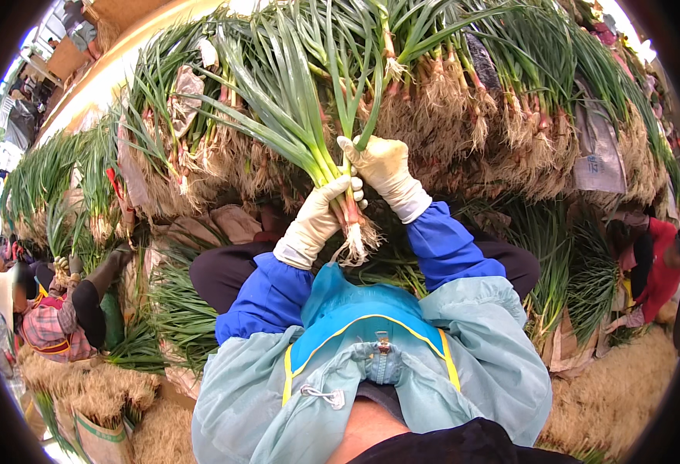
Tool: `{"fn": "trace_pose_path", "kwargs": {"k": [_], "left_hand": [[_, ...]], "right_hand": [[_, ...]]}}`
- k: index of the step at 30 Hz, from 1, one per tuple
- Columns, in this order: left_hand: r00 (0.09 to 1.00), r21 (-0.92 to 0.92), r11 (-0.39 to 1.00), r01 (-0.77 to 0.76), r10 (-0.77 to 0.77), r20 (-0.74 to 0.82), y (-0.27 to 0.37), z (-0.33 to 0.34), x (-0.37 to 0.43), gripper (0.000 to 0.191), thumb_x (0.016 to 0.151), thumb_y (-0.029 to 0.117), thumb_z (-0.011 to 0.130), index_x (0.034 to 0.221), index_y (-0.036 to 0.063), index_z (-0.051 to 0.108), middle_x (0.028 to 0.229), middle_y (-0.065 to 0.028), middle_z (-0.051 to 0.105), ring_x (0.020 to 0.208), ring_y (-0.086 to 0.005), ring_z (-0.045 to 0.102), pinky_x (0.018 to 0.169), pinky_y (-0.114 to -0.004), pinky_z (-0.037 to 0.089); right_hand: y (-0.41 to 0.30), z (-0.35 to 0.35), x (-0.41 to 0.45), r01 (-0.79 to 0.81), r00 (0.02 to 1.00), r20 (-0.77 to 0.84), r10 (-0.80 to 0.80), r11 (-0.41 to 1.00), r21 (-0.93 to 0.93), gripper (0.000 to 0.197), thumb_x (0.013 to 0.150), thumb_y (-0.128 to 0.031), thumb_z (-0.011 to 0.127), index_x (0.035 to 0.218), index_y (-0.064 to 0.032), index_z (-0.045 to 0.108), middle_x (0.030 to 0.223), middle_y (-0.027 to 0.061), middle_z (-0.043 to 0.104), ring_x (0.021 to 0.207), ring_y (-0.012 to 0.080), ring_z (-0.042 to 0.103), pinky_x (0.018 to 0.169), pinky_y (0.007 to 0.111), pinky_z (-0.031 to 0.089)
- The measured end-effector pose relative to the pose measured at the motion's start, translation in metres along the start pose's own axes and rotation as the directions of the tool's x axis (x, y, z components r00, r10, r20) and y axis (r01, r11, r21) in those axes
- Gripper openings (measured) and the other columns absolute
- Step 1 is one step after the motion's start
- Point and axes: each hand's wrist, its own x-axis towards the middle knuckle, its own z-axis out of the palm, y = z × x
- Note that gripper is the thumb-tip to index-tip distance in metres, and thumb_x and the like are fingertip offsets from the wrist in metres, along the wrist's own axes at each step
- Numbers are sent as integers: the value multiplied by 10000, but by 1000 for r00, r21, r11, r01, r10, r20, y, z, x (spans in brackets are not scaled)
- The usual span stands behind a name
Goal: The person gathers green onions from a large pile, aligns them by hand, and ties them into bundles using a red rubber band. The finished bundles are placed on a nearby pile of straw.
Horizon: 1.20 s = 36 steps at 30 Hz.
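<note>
My left hand (pixel 320 213), in a cream glove, is closed around the lower stems of a bunch of green-leaved allium plants (pixel 322 153). Their pinkish stem bases and pale stringy roots (pixel 356 243) hang below that hand, over my lap. Just right of it, my right hand (pixel 382 168), gloved alike, has its thumb and curled fingers on a green leaf (pixel 369 130) beside the bunch. Beyond both hands lies a long heap of similar plants (pixel 433 110), leaves away from me and roots towards me. A blue apron (pixel 369 313) covers my front.
More plants lie beside my knees, left (pixel 186 316) and right (pixel 540 261). A person in a hat (pixel 55 325) sits at the left; a person in red (pixel 662 267) is at the right. Root piles (pixel 612 394) lie behind me, with a sack (pixel 105 441) at lower left.
</note>
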Motion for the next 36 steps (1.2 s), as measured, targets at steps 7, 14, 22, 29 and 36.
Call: {"fn": "trace_pose_path", "kwargs": {"k": [7, 14, 22, 29, 36], "left_hand": [[926, -36, 957, -287, 286, 244, 25, 50, -33, 269, 874, 127, 573, 1113, 102, 453, 802, 11, 496, 696, -134, 538, 742, -379, 505], [962, 188, 943, -273, 267, 55, 136, 75, 49, 183, 889, 179, 599, 1024, 75, 531, 721, -8, 571, 602, -133, 578, 582, -299, 533], [999, 641, 767, -33, 41, 2, 133, 80, 118, 288, 893, 234, 566, 1056, 7, 636, 780, -112, 669, 533, -156, 605, 478, -250, 488], [996, 683, 728, -55, -4, 86, 89, 44, 88, 312, 879, 224, 580, 1035, -37, 648, 773, -92, 658, 513, -175, 606, 448, -216, 416], [981, 778, 629, -3, 155, -121, 72, 38, 76, 246, 883, 184, 592, 920, -54, 644, 667, -99, 639, 460, -182, 586, 438, -238, 435]], "right_hand": [[47, -2, -49, -61, 751, 550, 365, 868, -492, 257, 846, -341, 595, 781, -111, 687, 644, 113, 640, 595, 298, 631, 529, 406, 498], [59, -73, 72, -104, 984, 100, 150, 923, -369, 474, 841, -565, 558, 855, -93, 604, 690, 86, 640, 598, 199, 640, 512, 316, 516], [24, -52, 121, -408, 767, 475, 431, 899, -158, 386, 911, -402, 501, 930, -58, 676, 795, 111, 673, 713, 227, 639, 721, 355, 508], [57, -40, 120, -549, 635, 638, 436, 836, -25, 648, 863, -610, 507, 1066, -3, 611, 891, 128, 655, 793, 205, 610, 746, 367, 481], [48, 12, 95, -29, 855, 483, 190, 947, -320, 545, 927, -505, 413, 741, -50, 647, 658, 121, 635, 625, 315, 635, 605, 406, 516]]}}
